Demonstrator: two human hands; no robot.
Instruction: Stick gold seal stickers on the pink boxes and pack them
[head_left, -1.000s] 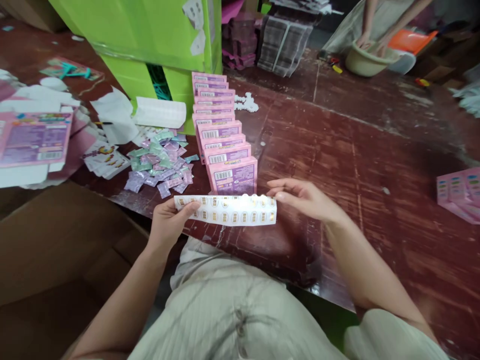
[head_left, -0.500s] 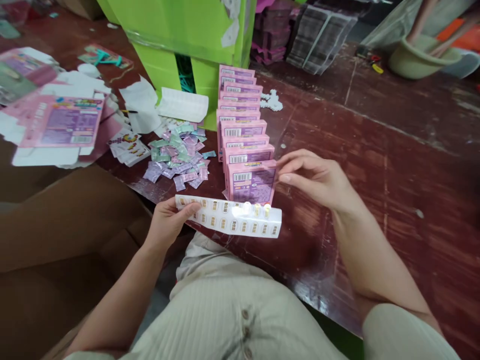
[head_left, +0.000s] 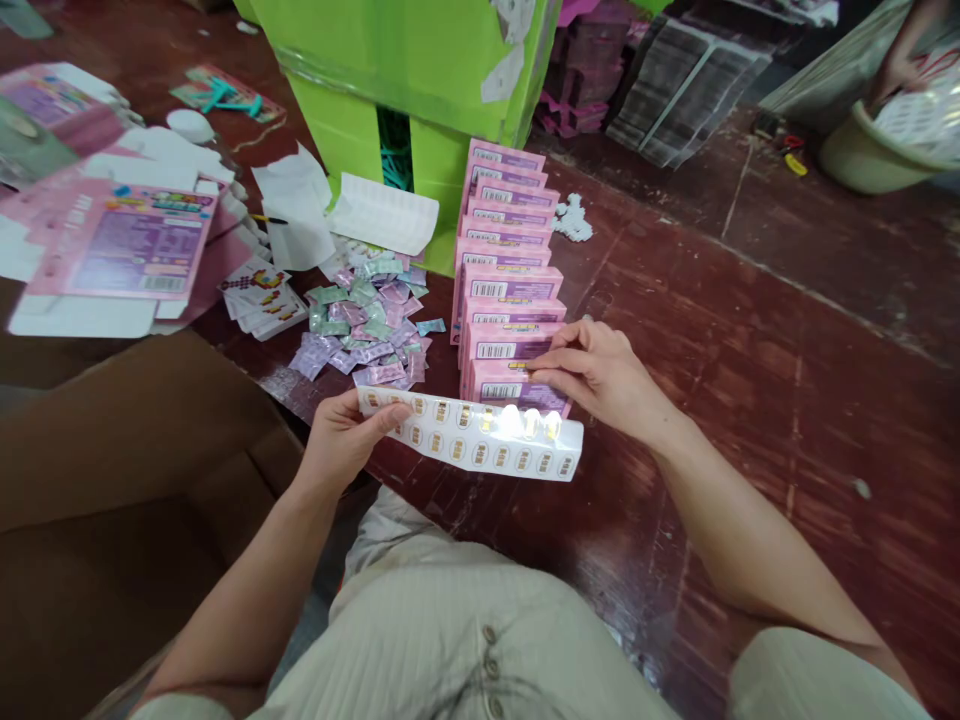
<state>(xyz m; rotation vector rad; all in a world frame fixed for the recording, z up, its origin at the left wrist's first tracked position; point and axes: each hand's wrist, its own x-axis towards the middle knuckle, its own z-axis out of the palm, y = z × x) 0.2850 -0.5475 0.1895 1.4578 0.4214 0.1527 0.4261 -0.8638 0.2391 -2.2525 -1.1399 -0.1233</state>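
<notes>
Now reaching with the right hand (head_left: 611, 375) to the top edge of the front box (head_left: 499, 391), after passing from the sheet (head_left: 491, 438) to that box's right side. Bent and drawn close together there at the fingers; impossible to tell whether pinching anything. Holding the sheet by its left end, between thumb and fingers of the left hand (head_left: 337, 440), tilted just before the row and hiding the box's lower front. Apparently switched, then, from sheet to box.
</notes>
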